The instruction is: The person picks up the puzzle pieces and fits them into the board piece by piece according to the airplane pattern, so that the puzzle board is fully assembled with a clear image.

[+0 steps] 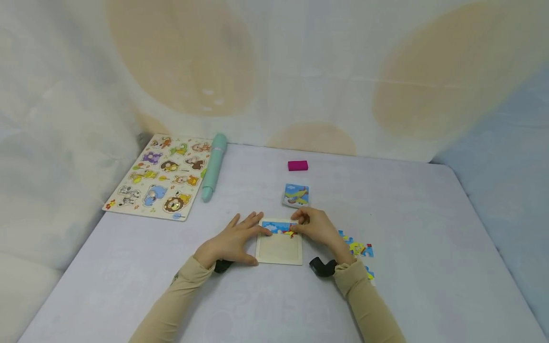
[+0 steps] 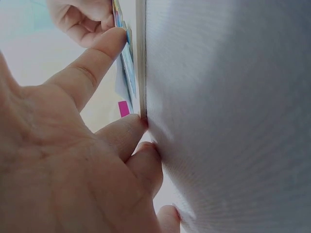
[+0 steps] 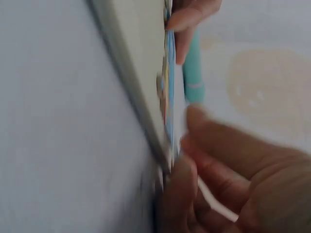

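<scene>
A strip of puzzle pieces (image 1: 274,227) lies inside the wooden tray (image 1: 279,250) at the lower centre of the head view, along the tray's upper side, its long axis running left to right. Pale floor shows below the strip, so its knobbed lower edge faces the bottom of the frame.

The relation that seems to matter most is at the strip's right end, by the red and yellow part of the picture, where the right hand (image 1: 318,229) bends in over the tray's upper right corner, thumb and fingertips close together. It is the nearer hand to that end. The right wrist view is blurred there, and I cannot tell whether a piece is pinched between the fingers.

The left hand (image 1: 233,242) is spread at the opposite side: one fingertip presses on the strip's left part, the thumb rests by the tray's lower left corner, and in the left wrist view another fingertip meets the tray's edge.

Loose puzzle pieces (image 1: 357,248) lie right of the tray, partly hidden by the right forearm, so they are nearer the right hand and behind its fingertips.

Farther out, a small airplane picture (image 1: 296,196) lies just above the tray, with a magenta block (image 1: 298,166) beyond it. Toward the upper left are a teal cylinder (image 1: 214,167) and an animal board (image 1: 160,171).
</scene>
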`<state>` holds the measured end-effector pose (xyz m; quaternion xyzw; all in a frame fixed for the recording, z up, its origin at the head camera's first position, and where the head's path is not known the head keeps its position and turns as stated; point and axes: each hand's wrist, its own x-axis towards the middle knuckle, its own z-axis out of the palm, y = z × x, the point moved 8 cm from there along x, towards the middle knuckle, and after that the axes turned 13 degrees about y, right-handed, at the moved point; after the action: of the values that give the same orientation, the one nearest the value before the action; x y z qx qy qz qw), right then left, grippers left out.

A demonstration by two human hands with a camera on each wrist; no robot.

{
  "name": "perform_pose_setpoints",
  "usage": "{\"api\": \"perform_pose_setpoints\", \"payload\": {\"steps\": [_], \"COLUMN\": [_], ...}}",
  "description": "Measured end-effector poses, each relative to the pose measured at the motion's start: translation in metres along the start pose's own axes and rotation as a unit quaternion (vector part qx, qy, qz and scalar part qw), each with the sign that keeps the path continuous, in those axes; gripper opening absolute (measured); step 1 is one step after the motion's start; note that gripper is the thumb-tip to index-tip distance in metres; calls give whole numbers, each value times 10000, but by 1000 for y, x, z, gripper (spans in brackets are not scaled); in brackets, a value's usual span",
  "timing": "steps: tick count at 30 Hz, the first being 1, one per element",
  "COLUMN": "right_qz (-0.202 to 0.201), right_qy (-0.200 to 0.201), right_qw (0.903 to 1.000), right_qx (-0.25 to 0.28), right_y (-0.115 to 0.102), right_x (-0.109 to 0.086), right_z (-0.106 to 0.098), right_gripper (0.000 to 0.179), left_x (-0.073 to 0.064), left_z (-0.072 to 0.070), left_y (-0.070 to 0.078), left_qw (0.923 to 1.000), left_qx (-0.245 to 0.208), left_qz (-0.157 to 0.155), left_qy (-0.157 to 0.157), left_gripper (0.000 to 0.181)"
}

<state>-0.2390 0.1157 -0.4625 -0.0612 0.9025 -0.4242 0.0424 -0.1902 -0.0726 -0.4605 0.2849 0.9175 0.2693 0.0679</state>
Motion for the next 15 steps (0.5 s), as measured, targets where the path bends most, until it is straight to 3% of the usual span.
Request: {"api": "perform_pose_setpoints", "payload": {"steps": [6,15], "right_qz": [215,384], "right_qy": [-247,61], "right_qw": [9988,9982], "right_qx": [373,462], "right_y": [15,31], "right_x": [-5,-12], "right_z": [-14,-45], "right_gripper": [25,31], "left_x": [0,1], "left_z": [1,1], "left_y": [-2,-3], "left_qw": [10000,10000], "left_qx": [24,-5], "left_qz": [-23,-1], "left_qy": [-20,-6], "left_gripper": [71,71]}}
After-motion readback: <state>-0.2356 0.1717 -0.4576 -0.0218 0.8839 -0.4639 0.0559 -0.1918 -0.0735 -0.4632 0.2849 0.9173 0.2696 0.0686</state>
